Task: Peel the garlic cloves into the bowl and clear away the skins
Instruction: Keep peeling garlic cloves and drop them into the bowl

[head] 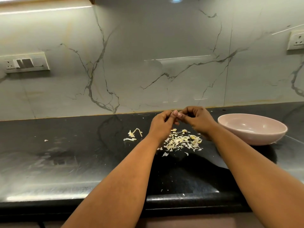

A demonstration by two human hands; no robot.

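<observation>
Forearms reach in from the near edge of the bench (49, 162) toward its back, where both hands meet in the air above the black top. Below them, about mid-depth, lies the skins (181, 142) heap, a loose scatter of pale flakes, probably because the peeling is done right over it so scraps drop in one place for an easy sweep later. A stalk piece (135, 133) and a few flakes sit apart to its left. The left hand (162, 125) and the right hand (197, 120) are curled with thumbs and fingertips pressed together, apparently pinching a garlic clove between them; the clove itself is hidden by the fingers, so I cannot tell how much skin is left. Toward the back right stands the pink bowl (269, 134), just beside the right wrist, handy for dropping. Its contents cannot be seen from here.
</observation>
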